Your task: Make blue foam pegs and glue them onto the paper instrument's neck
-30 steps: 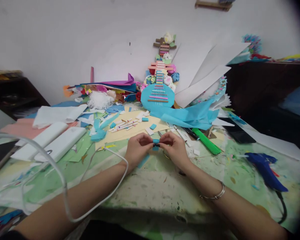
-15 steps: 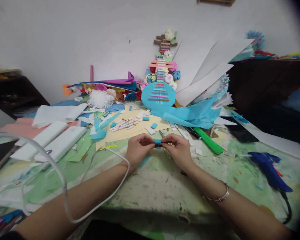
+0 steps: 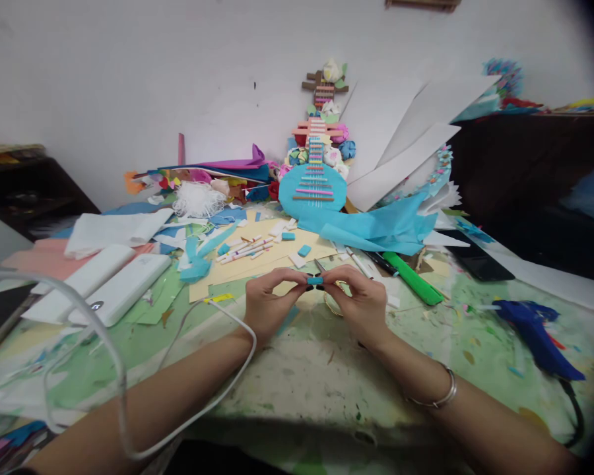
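Note:
Between the fingertips of my left hand (image 3: pixel 276 300) and my right hand (image 3: pixel 359 300) is a small blue block (image 3: pixel 315 280), pinched at its two ends and held above the table. Gold-handled scissors (image 3: pixel 332 305) lie partly hidden behind my right hand. Just beyond my hands, on cream paper (image 3: pixel 228 270), are another blue block (image 3: pixel 304 251), a white block (image 3: pixel 297 260) and several white sticks with coloured marks (image 3: pixel 247 249). Behind them stands a blue paper lute-shaped model (image 3: pixel 290 188) with coloured bars and strings.
A blue glue gun (image 3: pixel 529 330) and a black phone (image 3: pixel 480 257) lie at the right, near a green cutter (image 3: pixel 413 280). A white cable (image 3: pixel 123 369) loops over my left forearm. White power banks (image 3: pixel 133 284) sit at the left. Blue crepe paper (image 3: pixel 376 227) lies behind.
My hands have drawn slightly apart and tilted, so the blue block now shows lengthwise between the fingertips. The things on the table stay in place.

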`<state>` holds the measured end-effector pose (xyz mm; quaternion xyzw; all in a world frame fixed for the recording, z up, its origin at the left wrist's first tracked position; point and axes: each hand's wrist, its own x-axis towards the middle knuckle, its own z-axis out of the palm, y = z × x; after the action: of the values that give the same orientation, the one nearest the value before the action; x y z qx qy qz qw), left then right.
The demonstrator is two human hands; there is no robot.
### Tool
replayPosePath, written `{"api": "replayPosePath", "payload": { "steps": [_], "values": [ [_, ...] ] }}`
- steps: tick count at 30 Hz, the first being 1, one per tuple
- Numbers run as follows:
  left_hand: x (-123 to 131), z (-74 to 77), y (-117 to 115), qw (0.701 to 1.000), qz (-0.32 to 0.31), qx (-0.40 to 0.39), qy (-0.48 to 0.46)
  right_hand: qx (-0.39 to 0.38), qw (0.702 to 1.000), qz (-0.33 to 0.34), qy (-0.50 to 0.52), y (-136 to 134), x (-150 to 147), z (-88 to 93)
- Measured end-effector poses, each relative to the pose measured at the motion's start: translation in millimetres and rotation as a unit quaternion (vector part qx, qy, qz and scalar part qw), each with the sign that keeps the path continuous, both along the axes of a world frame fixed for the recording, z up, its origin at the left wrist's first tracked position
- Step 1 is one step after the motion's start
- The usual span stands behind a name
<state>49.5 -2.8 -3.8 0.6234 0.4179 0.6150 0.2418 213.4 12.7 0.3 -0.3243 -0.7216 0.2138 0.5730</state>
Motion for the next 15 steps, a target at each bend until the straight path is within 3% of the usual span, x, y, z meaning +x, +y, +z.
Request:
{"api": "replayPosePath", "payload": {
  "steps": [6, 8, 12, 15],
  "values": [
    [1.1, 4.9, 0.0, 0.999, 0.008, -0.034, -0.002, -0.026, 1.000, 0.003, 0.013, 0.5, 0.5, -0.7],
    [1.7, 6.8, 2.7, 0.995, -0.029, -0.087, -0.043, -0.075, 0.997, 0.007, 0.025, 2.7, -0.6, -1.3],
    [0.8, 9.8, 10.2, 0.947, -0.117, -0.234, -0.188, -0.197, 0.974, 0.078, 0.086, 9.9, -1.9, -2.4],
    [-0.8, 11.1, 13.5, 0.907, -0.129, -0.302, -0.264, -0.247, 0.954, 0.117, 0.127, 14.5, 0.0, -3.0]
  ]
}}
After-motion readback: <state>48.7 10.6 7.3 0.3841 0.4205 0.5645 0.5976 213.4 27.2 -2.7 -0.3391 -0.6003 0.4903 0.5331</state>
